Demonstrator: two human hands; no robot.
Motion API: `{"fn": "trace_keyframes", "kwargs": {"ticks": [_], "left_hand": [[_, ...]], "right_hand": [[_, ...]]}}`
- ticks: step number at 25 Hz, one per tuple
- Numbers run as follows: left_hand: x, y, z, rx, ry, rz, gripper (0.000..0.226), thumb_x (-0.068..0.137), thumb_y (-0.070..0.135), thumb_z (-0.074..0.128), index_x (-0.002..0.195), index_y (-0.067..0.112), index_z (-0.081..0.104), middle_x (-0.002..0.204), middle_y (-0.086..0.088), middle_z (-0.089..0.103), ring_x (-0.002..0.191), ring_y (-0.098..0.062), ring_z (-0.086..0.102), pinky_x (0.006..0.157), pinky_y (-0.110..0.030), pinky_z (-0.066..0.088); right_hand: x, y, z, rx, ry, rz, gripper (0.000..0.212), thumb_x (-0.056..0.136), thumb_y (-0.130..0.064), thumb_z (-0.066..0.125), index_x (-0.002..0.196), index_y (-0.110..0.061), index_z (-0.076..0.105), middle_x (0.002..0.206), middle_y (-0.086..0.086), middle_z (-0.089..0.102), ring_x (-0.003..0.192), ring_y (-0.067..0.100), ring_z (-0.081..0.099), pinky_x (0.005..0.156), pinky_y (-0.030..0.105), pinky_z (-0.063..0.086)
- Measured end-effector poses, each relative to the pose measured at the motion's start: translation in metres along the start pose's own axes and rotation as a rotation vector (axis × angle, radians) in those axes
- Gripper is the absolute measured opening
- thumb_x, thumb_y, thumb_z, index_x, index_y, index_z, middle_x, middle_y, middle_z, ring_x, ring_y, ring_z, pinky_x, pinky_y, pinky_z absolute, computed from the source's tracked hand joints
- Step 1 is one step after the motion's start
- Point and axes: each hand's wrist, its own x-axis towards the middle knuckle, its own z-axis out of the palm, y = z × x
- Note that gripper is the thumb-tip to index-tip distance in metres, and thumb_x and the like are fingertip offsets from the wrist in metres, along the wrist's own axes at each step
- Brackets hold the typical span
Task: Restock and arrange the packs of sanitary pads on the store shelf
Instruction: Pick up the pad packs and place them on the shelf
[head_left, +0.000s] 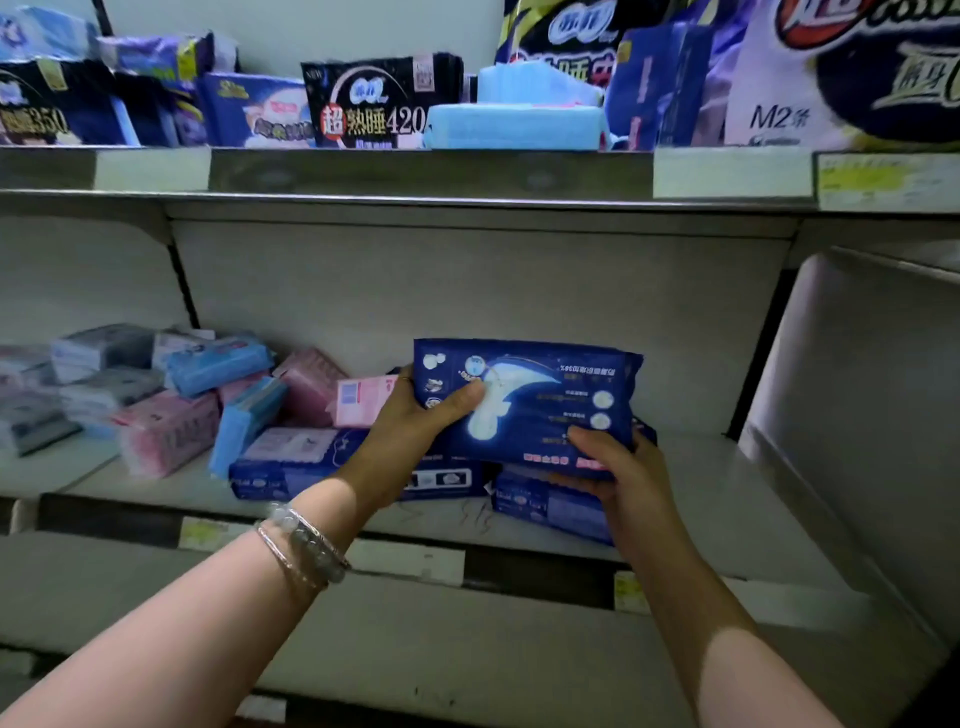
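A dark blue pack of sanitary pads (540, 395) is held upside down above the middle shelf (727, 499). My left hand (415, 415) grips its left end, thumb across the front. My right hand (613, 467) grips its lower right edge from below. Under it lie two more dark blue packs, one flat on the shelf (291, 467) and one beneath my right hand (545, 504). Pink packs (166, 431) and light blue packs (218, 364) lie jumbled to the left.
The upper shelf (415, 171) carries black, blue and white packs, among them a black one marked 420 (374, 104). Price-label strips run along the shelf edges (405, 561). A grey side panel (857, 415) closes the right. Grey-white packs (98, 353) sit far left.
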Motion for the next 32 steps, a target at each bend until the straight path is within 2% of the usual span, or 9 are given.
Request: {"fn": "trace_keyframes", "kwargs": {"ticks": [6,12,14,16,19,22,25,28,32], "left_hand": [[-0.030,-0.018,0.023,-0.018,0.173,-0.162,0.067,0.065,0.039,0.072,0.125,0.020,0.047,0.115,-0.001,0.064,0.099,-0.019,0.064,0.077,-0.034,0.054],[-0.063,-0.017,0.030,-0.278,0.066,-0.220,0.039,0.075,0.010,0.066,0.112,0.019,0.057,0.095,0.000,0.072,0.086,-0.018,0.068,0.075,-0.035,0.055],[-0.072,-0.011,0.027,-0.227,0.002,-0.088,0.052,0.071,-0.008,0.064,0.116,0.016,0.053,0.099,-0.004,0.070,0.094,-0.022,0.066,0.080,-0.037,0.055],[-0.080,-0.005,0.019,-0.173,0.004,0.093,0.063,0.068,-0.020,0.062,0.114,0.021,0.049,0.105,-0.005,0.065,0.098,-0.022,0.061,0.078,-0.033,0.056],[-0.100,0.002,-0.006,0.194,0.095,0.563,0.061,0.063,-0.003,0.073,0.107,0.029,0.046,0.123,-0.004,0.045,0.116,-0.014,0.046,0.094,-0.028,0.048],[-0.121,-0.002,-0.039,0.675,0.180,1.013,0.061,0.060,-0.005,0.070,0.106,0.029,0.049,0.132,-0.010,0.028,0.129,-0.011,0.027,0.109,-0.025,0.028],[-0.158,-0.001,-0.069,0.729,0.167,1.162,0.057,0.061,-0.010,0.068,0.106,0.021,0.051,0.136,-0.012,0.024,0.140,-0.011,0.016,0.113,-0.024,0.020],[-0.189,-0.008,-0.097,0.763,0.077,1.201,0.057,0.069,-0.004,0.066,0.113,0.027,0.049,0.148,-0.003,0.012,0.143,-0.019,0.012,0.113,-0.035,0.025],[-0.224,-0.026,-0.108,0.624,0.175,0.881,0.079,0.068,-0.007,0.060,0.125,0.036,0.028,0.144,-0.011,0.015,0.138,-0.017,0.019,0.113,-0.017,0.017]], "right_hand": [[-0.020,0.006,-0.021,0.014,0.070,0.147,0.063,0.063,-0.026,0.070,0.121,-0.007,0.053,0.095,0.010,0.071,0.073,0.023,0.069,0.066,0.041,0.060],[-0.039,-0.009,-0.027,0.133,0.070,-0.012,0.046,0.072,-0.010,0.064,0.117,-0.010,0.056,0.097,0.003,0.072,0.087,0.020,0.068,0.069,0.033,0.058],[-0.045,-0.019,-0.022,0.143,0.030,-0.077,0.039,0.074,0.005,0.058,0.109,-0.013,0.059,0.092,0.003,0.070,0.090,0.023,0.065,0.073,0.035,0.057],[-0.056,-0.028,-0.015,0.195,-0.064,-0.079,0.032,0.070,-0.008,0.068,0.101,-0.015,0.063,0.089,0.006,0.066,0.088,0.025,0.061,0.076,0.041,0.053],[-0.079,-0.042,0.001,0.274,-0.228,0.033,0.069,0.052,-0.053,0.081,0.108,-0.017,0.064,0.101,0.009,0.067,0.094,0.028,0.065,0.080,0.052,0.052],[-0.104,-0.044,0.030,0.295,-0.222,0.133,0.096,0.041,-0.064,0.082,0.118,-0.012,0.057,0.115,0.014,0.064,0.099,0.035,0.065,0.075,0.058,0.052],[-0.137,-0.031,0.071,0.248,-0.068,0.172,0.091,0.033,-0.053,0.089,0.107,-0.009,0.061,0.102,0.011,0.069,0.088,0.027,0.069,0.063,0.049,0.056],[-0.175,-0.017,0.096,0.210,0.117,0.111,0.051,0.060,-0.029,0.079,0.101,-0.015,0.052,0.098,0.011,0.066,0.086,0.025,0.064,0.054,0.044,0.056],[-0.218,-0.012,0.108,0.190,0.273,-0.006,0.022,0.081,-0.004,0.060,0.087,-0.020,0.046,0.088,0.006,0.063,0.075,0.020,0.062,0.055,0.040,0.056]]}}
